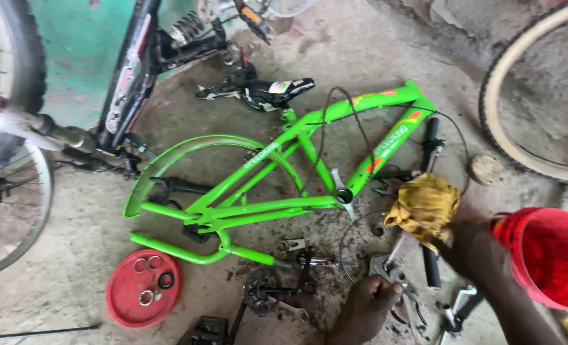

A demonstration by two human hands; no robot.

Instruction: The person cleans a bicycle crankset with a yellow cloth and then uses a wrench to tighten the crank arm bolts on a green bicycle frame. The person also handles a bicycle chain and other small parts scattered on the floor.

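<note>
While my right hand (pixel 472 252) lifts a crumpled yellow rag (pixel 424 207) pinched between its fingers above the concrete floor (pixel 73 268), my left hand (pixel 367 306) rests low among the metal parts, its fingers curled around a small silver fitting (pixel 389 268); I cannot tell how firmly that grip closes. Just to the right of the rag stands a red bucket (pixel 549 255), near my right forearm. Beyond the hands, a bright green bicycle frame (pixel 284 182) lies flat on the floor, with its black saddle (pixel 277 89) at the far side and a black handlebar grip (pixel 431 134) near the head tube. A red lid (pixel 127 306) lies at the left, holding a few rings and washers (pixel 153 281). Loose pedals and a black crank piece (pixel 268 294) lie between the lid and my left hand.
</note>
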